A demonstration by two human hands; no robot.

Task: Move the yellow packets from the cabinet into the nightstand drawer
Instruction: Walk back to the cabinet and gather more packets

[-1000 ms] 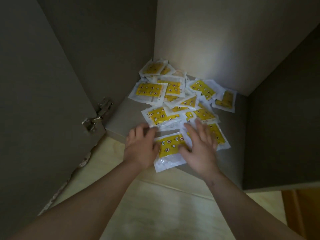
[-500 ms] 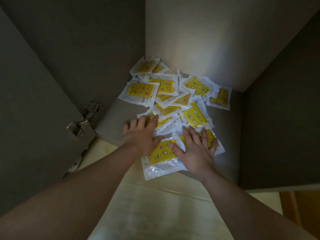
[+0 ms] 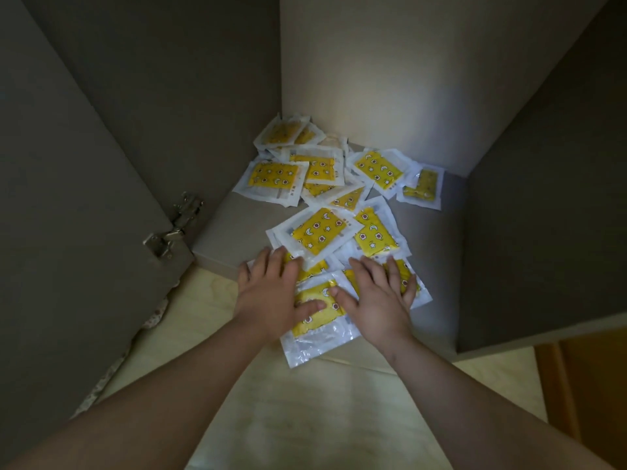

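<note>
Several yellow packets (image 3: 318, 233) in clear white-edged wrappers lie scattered on the cabinet's grey bottom shelf (image 3: 434, 252), from the back corner to the front edge. My left hand (image 3: 274, 293) and my right hand (image 3: 376, 296) lie flat, fingers spread, on the nearest packets. Between the two hands one packet (image 3: 317, 325) hangs over the shelf's front edge, both thumbs resting on it. More packets (image 3: 273, 179) are piled at the back. No nightstand drawer is in view.
The cabinet door (image 3: 68, 215) stands open on the left, with its metal hinge (image 3: 171, 228) near the shelf corner. The cabinet's right side wall (image 3: 549, 215) closes in the shelf. Pale wooden floor (image 3: 305, 401) lies below the shelf.
Both hands have dragged the near packets toward the shelf's front edge; the closest packet now overhangs it further. A packet behind them has slid forward against my left fingers.
</note>
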